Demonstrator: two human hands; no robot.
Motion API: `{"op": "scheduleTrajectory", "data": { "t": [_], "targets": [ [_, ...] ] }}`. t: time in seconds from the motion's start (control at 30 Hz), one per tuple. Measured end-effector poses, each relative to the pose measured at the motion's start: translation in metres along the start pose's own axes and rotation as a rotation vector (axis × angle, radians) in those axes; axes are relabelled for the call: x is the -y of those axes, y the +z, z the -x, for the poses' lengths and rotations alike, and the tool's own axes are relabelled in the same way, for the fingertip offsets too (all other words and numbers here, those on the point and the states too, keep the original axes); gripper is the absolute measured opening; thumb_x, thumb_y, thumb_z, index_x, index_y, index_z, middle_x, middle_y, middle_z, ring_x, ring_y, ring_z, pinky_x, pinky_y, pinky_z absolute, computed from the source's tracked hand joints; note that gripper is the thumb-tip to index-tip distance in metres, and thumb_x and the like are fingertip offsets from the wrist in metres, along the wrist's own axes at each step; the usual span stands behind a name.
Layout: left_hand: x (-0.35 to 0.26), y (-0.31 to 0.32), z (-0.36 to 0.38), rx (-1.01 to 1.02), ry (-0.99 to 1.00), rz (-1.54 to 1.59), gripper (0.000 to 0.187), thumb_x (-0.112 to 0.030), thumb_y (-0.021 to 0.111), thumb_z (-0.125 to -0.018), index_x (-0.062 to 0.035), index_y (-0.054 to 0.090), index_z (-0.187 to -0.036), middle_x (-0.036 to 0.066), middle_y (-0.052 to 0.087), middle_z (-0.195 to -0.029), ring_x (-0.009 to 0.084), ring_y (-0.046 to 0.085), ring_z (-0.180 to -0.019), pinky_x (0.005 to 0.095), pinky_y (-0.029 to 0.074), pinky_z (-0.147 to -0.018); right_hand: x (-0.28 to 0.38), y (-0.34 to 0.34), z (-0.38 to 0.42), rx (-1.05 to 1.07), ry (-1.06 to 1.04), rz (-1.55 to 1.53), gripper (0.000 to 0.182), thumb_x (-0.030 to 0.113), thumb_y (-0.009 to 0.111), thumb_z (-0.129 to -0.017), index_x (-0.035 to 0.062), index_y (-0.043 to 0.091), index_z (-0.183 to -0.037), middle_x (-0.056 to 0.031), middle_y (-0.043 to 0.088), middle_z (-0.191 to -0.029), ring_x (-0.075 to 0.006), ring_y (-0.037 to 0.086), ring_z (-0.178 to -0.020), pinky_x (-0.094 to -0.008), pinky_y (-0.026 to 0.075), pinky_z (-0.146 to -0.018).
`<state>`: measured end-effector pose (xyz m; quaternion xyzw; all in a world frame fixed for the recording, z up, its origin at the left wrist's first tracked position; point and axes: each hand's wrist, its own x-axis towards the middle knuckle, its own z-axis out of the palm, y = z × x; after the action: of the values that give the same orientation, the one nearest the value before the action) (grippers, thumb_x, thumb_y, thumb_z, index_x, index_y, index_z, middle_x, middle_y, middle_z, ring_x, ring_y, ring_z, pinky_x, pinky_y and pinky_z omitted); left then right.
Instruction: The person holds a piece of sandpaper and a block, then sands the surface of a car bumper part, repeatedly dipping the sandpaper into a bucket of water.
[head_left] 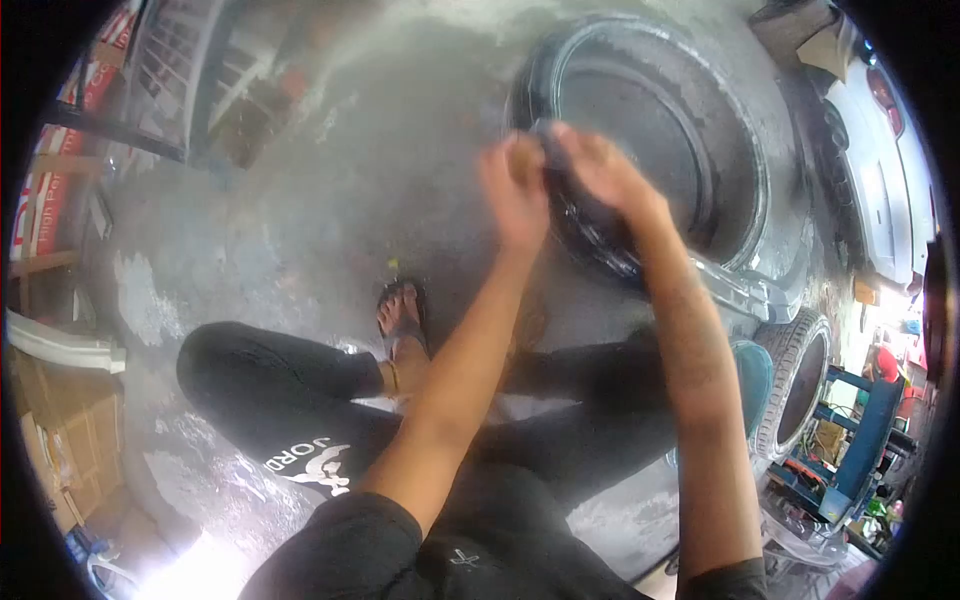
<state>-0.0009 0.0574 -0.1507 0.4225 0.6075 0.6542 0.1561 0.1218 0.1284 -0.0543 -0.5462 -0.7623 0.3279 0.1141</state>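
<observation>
Both hands — left hand (515,190), right hand (600,165) — clamp the tyre's (640,120) near rim, seemingly mid-scrub; next calls for working further round.

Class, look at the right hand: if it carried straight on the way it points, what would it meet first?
Probably the tyre: the right hand already lies at its near rim, though blur hides the exact contact.

Looking down from a seated person's head: both hands grip the near rim of a large black tyre (640,120) lying on a wet concrete floor (300,230). The left hand (515,190) and right hand (600,170) are blurred. A sandalled foot (402,312) rests below; a second tyre (800,380) stands right.
</observation>
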Motion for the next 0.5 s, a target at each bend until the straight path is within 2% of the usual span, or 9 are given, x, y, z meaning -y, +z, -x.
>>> {"op": "scheduleTrajectory", "data": {
  "t": [0.07,0.17,0.2,0.3,0.37,0.43,0.5],
  "targets": [
    [0.001,0.007,-0.011,-0.046,0.049,0.079,0.035,-0.02,0.074,-0.099,-0.0024,0.065,-0.128,0.018,0.06,-0.12,0.0339,0.062,-0.111,0.0411,0.052,-0.093,0.002,0.002,0.006,-0.037,-0.063,0.055,0.065,0.055,0.043,-0.11,-0.003,0.071,-0.122,-0.0329,0.069,-0.119,-0.0485,0.064,-0.12,-0.0476,0.049,-0.104],
    [-0.003,-0.002,0.008,0.027,0.064,0.066,0.033,-0.02,0.073,-0.099,-0.0017,0.066,-0.126,0.017,0.061,-0.119,0.0328,0.062,-0.107,0.0403,0.052,-0.094,0.001,0.004,-0.002,-0.059,-0.03,0.015,0.067,0.055,0.044,-0.11,-0.0063,0.071,-0.115,-0.0359,0.069,-0.115,-0.0491,0.066,-0.116,-0.0479,0.051,-0.1],
    [-0.004,-0.003,0.01,0.024,0.02,0.024,0.031,-0.018,0.074,-0.099,-0.0018,0.066,-0.124,0.016,0.061,-0.116,0.0317,0.063,-0.106,0.0394,0.051,-0.093,0.003,0.005,-0.002,-0.088,-0.08,-0.027,0.07,0.057,0.045,-0.109,-0.0075,0.071,-0.112,-0.0369,0.069,-0.112,-0.0495,0.067,-0.113,-0.0481,0.052,-0.098],
    [0.001,0.006,-0.016,-0.008,-0.024,0.112,0.03,-0.015,0.074,-0.098,-0.0028,0.066,-0.124,0.015,0.062,-0.116,0.0311,0.063,-0.11,0.0401,0.052,-0.095,-0.01,0.005,-0.014,-0.026,-0.004,0.035,0.07,0.057,0.045,-0.109,-0.0077,0.071,-0.113,-0.037,0.069,-0.111,-0.0488,0.068,-0.113,-0.0482,0.052,-0.096],
    [-0.008,0.001,-0.007,-0.027,-0.028,0.09,0.03,-0.015,0.075,-0.098,-0.0029,0.066,-0.124,0.014,0.062,-0.118,0.0295,0.063,-0.108,0.0397,0.052,-0.093,-0.012,0.007,-0.008,0.003,0.038,0.057,0.066,0.054,0.043,-0.111,-0.0047,0.071,-0.114,-0.0345,0.07,-0.109,-0.051,0.067,-0.111,-0.049,0.052,-0.095],
    [-0.008,-0.002,0.011,0.003,0.067,0.073,0.032,-0.017,0.076,-0.097,-0.0028,0.066,-0.125,0.014,0.062,-0.117,0.0275,0.062,-0.101,0.0383,0.051,-0.088,-0.002,0.003,-0.008,-0.001,-0.06,0.159,0.062,0.052,0.042,-0.111,-0.0021,0.071,-0.116,-0.035,0.069,-0.104,-0.0524,0.066,-0.108,-0.0491,0.053,-0.094],
    [0.001,0.005,0.001,-0.019,0.023,0.114,0.033,-0.019,0.076,-0.097,-0.0027,0.067,-0.124,0.014,0.063,-0.114,0.0267,0.062,-0.1,0.0381,0.05,-0.084,0.002,-0.004,-0.016,0.018,-0.084,0.126,0.06,0.052,0.041,-0.112,-0.0002,0.069,-0.121,-0.0353,0.068,-0.104,-0.0518,0.066,-0.109,-0.0496,0.053,-0.093]
  ]
}}
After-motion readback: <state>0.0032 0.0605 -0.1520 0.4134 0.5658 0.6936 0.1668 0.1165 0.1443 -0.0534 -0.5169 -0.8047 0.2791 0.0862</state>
